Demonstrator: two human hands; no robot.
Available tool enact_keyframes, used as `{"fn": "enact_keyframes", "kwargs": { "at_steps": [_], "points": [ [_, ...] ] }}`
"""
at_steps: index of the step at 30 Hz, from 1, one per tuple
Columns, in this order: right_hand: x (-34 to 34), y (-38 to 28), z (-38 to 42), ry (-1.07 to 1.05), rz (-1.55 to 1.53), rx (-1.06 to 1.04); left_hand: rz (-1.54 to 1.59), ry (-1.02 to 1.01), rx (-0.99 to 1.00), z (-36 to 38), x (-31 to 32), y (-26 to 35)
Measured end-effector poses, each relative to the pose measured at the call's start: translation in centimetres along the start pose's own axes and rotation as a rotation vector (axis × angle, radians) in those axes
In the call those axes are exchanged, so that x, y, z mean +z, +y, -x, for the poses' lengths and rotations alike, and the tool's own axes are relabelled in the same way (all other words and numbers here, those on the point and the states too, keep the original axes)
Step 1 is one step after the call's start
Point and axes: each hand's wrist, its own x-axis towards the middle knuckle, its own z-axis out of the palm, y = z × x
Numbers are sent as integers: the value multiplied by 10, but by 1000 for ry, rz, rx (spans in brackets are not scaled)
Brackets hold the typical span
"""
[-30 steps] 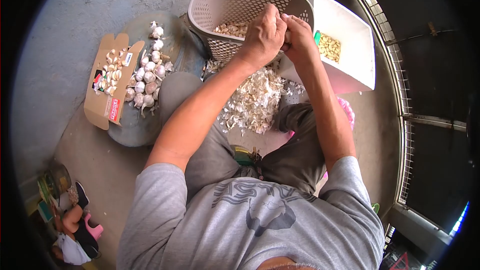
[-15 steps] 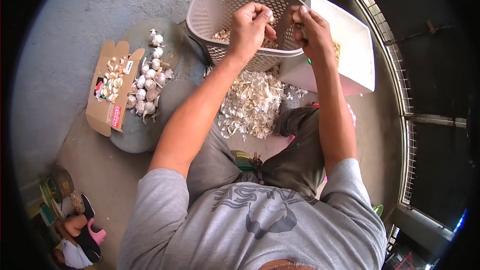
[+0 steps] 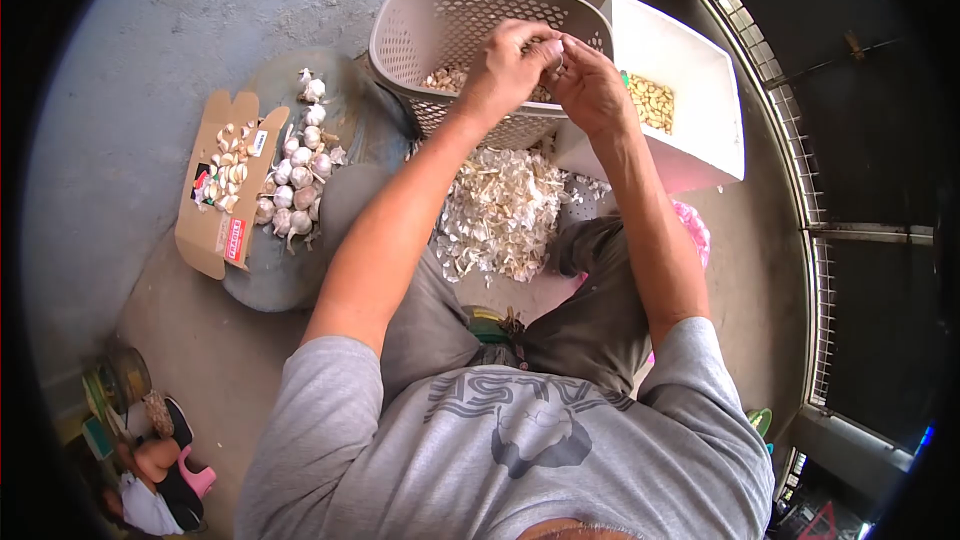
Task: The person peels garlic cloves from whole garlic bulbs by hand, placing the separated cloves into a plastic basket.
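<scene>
Over the perforated basket [image 3: 400, 40], my left hand [image 3: 510, 65] and my right hand [image 3: 592, 90] meet at the fingertips. A small whitish piece, which looks like garlic, is pinched between them; its details are too small to tell. Garlic cloves [image 3: 447, 78] lie inside the basket, partly hidden by my hands. Below it is a heap of garlic skins [image 3: 505, 210]. Peeled cloves [image 3: 652, 103] sit in the white foam box [image 3: 690, 130] at the right.
Whole garlic bulbs [image 3: 302, 175] lie on a round grey surface [image 3: 262, 285] at the left. Beside them a cardboard box [image 3: 205, 230] holds loose cloves [image 3: 232, 172]. Another person [image 3: 155, 460] is partly visible at the lower left. A barred frame [image 3: 815, 230] runs along the right.
My hands have come together from apart. My right hand has moved left, uncovering more of the peeled cloves in the foam box.
</scene>
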Motion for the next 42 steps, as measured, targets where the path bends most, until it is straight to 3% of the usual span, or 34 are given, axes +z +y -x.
{"fn": "enact_keyframes", "kwargs": {
  "at_steps": [2,9,12,15,18,24,27,30,31,35,38,40,42],
  "points": [
    [3,-4,3,6,-28,19,51,-110,4,7,1,11],
    [5,-6,5,40,327,-49,-45,-55,110,10,-9,21],
    [2,-11,6,45,420,-39,80,-90,0,11,-13,24],
    [9,-19,10,62,471,-57,64,-28,12,13,-13,31],
    [11,-19,11,83,426,-75,189,-134,-166,13,-18,37],
    [0,-21,7,198,418,-62,249,-148,-185,14,-19,39],
    [4,-49,12,-8,1149,90,221,-121,-126,11,-25,29],
    [7,-49,23,-376,1253,200,122,-91,-65,7,-32,21],
    [-2,-40,24,-480,1303,-19,94,-54,-33,8,-33,22],
    [15,-37,28,-101,1499,-120,124,-161,-119,8,-34,23],
    [22,-31,28,-142,1071,-218,333,-259,-287,5,-32,23],
    [34,-31,33,-93,1113,-218,655,-296,-403,5,-32,20],
    [37,-28,35,-40,1130,-245,745,-275,-442,9,-28,18]
  ]
}}
